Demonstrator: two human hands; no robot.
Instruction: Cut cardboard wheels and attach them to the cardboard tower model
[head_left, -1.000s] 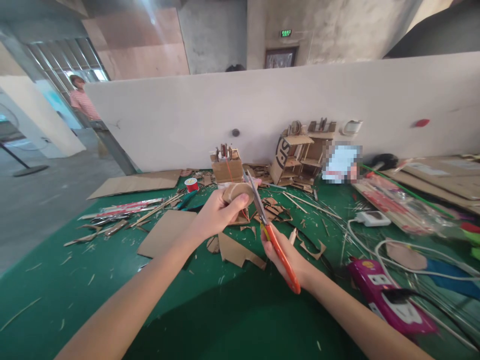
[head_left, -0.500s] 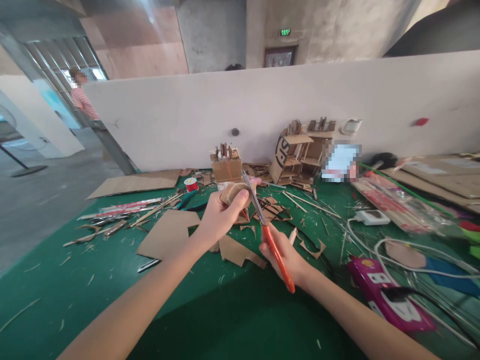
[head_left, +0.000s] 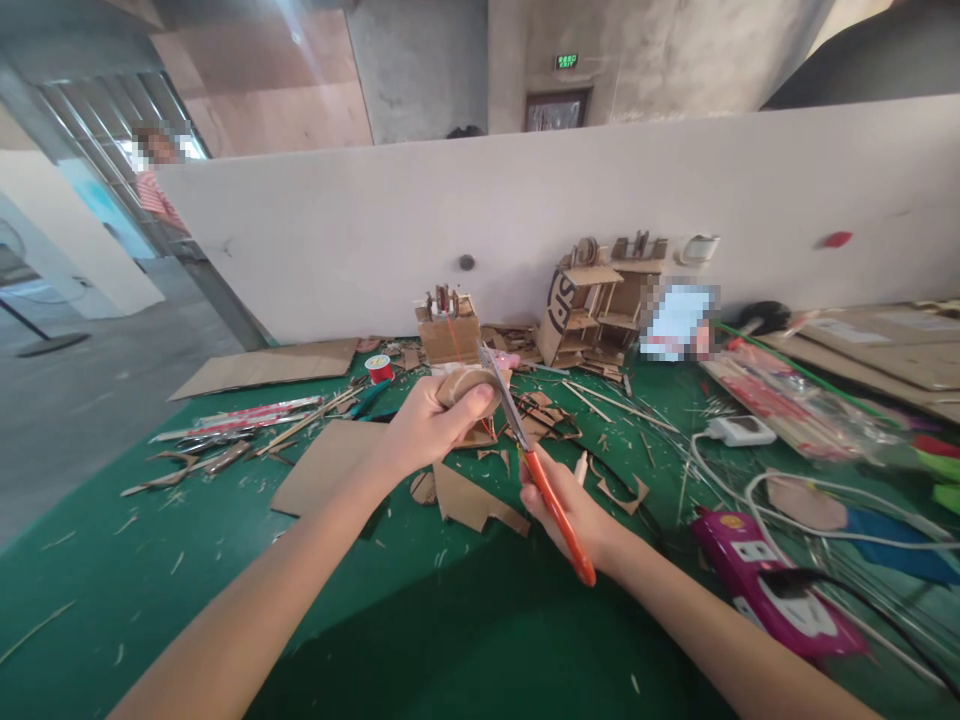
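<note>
My left hand (head_left: 429, 422) is closed around a round tan cardboard piece (head_left: 463, 383), thumb lying across its face. In my right hand (head_left: 564, 505) is a pair of scissors with orange handles (head_left: 553, 510). Their metal blades (head_left: 504, 392) point up and away, along the right edge of the round piece; whether they bite into it I cannot tell. Just beyond my hands stands a small cardboard box model (head_left: 450, 335) with a red thread. Below my left hand lie a flat cardboard disc (head_left: 424, 488) and a cut cardboard scrap (head_left: 469, 497).
A red thread spool (head_left: 379, 369) and wooden sticks lie to the left. Farther back stands a shelf-like cardboard model (head_left: 589, 305) against the white partition (head_left: 337, 240). A purple power strip (head_left: 772, 585) with cables occupies the right. Cardboard scraps litter the green table (head_left: 187, 590).
The scissors and round piece have shifted only slightly between my hands. My left hand has moved slightly left, and the whole view has moved a little.
</note>
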